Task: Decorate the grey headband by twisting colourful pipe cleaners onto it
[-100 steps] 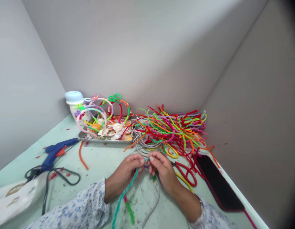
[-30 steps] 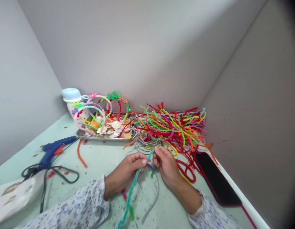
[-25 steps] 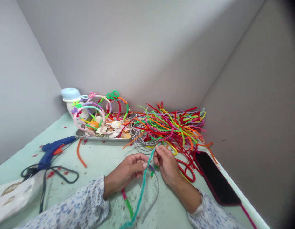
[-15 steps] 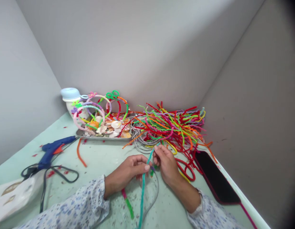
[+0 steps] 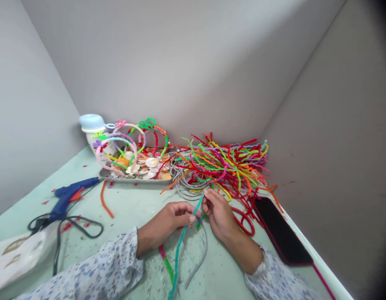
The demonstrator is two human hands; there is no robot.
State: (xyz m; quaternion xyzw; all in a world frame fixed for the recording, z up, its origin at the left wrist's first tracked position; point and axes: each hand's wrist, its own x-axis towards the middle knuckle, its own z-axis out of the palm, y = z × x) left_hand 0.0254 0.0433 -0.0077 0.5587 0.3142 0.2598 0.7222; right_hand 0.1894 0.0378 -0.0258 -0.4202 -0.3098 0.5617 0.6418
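A teal pipe cleaner (image 5: 180, 250) slants from my right hand's fingertips past my left thumb down to the bottom edge. My right hand (image 5: 218, 212) is closed, pinching its upper end. My left hand (image 5: 174, 223) is closed too, thumb against the fingers, around a thin grey wire (image 5: 205, 246) partly wrapped in coloured pipe cleaner. Purple and green wrapping shows between the hands, and a pink and green length (image 5: 168, 266) hangs below my left palm. The fingers hide where teal and wire meet.
Behind lie a heap of coloured pipe cleaners (image 5: 230, 162), a coil of grey wire (image 5: 183, 183), and a metal tray (image 5: 136, 181) of shells with wrapped hoops. A blue glue gun (image 5: 66, 196) and cord are left; a phone (image 5: 283, 233) lies right. A white bottle (image 5: 93, 125) stands behind.
The teal pipe cleaner's lower length has swung left. The grey wire's free end now shows apart from it. My hands have barely shifted.
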